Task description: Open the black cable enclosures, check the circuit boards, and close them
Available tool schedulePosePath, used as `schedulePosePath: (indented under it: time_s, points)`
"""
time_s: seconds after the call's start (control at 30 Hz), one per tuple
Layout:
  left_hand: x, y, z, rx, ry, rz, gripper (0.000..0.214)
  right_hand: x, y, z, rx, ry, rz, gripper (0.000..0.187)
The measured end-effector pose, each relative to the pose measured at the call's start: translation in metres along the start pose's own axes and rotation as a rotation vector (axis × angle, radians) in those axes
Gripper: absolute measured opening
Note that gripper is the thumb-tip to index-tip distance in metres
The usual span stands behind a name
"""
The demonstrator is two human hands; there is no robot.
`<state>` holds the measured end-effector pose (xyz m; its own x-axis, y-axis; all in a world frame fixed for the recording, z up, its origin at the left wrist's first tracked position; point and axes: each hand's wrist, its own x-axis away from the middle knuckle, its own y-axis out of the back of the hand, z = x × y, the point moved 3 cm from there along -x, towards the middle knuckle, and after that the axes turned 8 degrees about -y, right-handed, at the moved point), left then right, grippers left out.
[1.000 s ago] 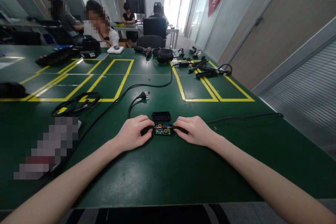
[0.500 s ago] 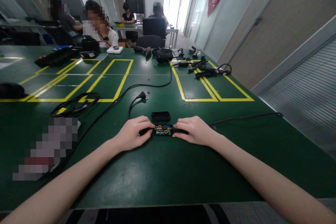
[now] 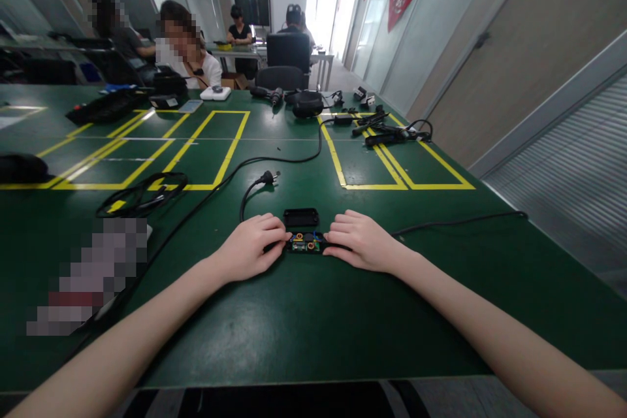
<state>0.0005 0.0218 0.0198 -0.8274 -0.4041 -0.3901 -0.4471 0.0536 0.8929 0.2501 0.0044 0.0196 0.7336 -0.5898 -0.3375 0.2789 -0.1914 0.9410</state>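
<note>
On the green table lies an opened power adapter [image 3: 306, 244], its circuit board showing copper coils and blue and yellow wires. My left hand [image 3: 255, 247] grips its left end, with thumb and fingers closed round the cord entry. At the opposite end, the fingers and thumb of my right hand [image 3: 362, 241] are closed on the adapter's right side. Just behind it sits the black cover [image 3: 301, 216], hollow side up. A power plug [image 3: 267, 177] on a short black cord reaches out from behind my left hand. Another black cord [image 3: 455, 219] runs right from behind my right hand.
A coiled cable [image 3: 142, 194] and a blurred flat object [image 3: 93, 277] lie to the left. Yellow tape [image 3: 375, 187] marks rectangles on the table. Farther back are a power drill [image 3: 275, 96], a black case [image 3: 307, 103] and bundled cables [image 3: 392, 134]. Several people sit beyond.
The fingers of my right hand have lifted and shifted slightly at the adapter's right end. My left hand stays at the left end, and the adapter and cover look unmoved on the table.
</note>
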Motion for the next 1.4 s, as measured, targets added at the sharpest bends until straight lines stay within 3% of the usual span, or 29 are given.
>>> schedulePosePath:
  time_s: [0.23, 0.37, 0.47, 0.6, 0.7, 0.77, 0.83, 0.93, 1.1, 1.4]
  points:
    - [-0.005, -0.003, -0.007, -0.105, 0.022, 0.042, 0.019, -0.003, 0.006, 0.005, 0.084, 0.031, 0.002, 0.028]
    - [-0.004, -0.005, -0.006, -0.119, 0.019, 0.014, 0.018, -0.003, 0.007, 0.001, -0.043, -0.017, -0.012, 0.023]
    - [-0.002, -0.005, -0.003, -0.08, 0.038, -0.024, 0.021, -0.002, 0.003, -0.006, -0.15, -0.098, -0.072, 0.024]
    - [-0.002, -0.003, -0.002, -0.032, 0.085, -0.073, 0.028, -0.003, -0.007, -0.015, -0.156, -0.307, -0.148, 0.026]
    - [-0.001, -0.003, -0.002, -0.06, 0.114, -0.08, 0.038, -0.005, -0.015, -0.013, -0.15, -0.354, -0.095, 0.042]
    - [0.0, -0.006, -0.001, -0.077, 0.128, -0.061, 0.05, -0.006, -0.019, -0.011, -0.173, -0.348, -0.049, 0.036]
    - [0.001, -0.01, 0.0, -0.08, 0.139, -0.034, 0.056, -0.006, -0.02, -0.011, -0.225, -0.354, -0.037, 0.03]
    - [0.002, -0.013, 0.002, -0.052, 0.146, -0.015, 0.048, -0.005, -0.02, -0.013, -0.345, -0.378, -0.086, 0.024]
    - [0.002, -0.012, 0.001, -0.023, 0.132, -0.058, 0.045, -0.004, -0.018, -0.015, -0.562, -0.411, -0.169, 0.016]
    - [0.003, -0.011, -0.003, -0.002, 0.076, -0.087, 0.042, -0.004, -0.015, -0.015, -0.778, -0.468, -0.205, 0.009]
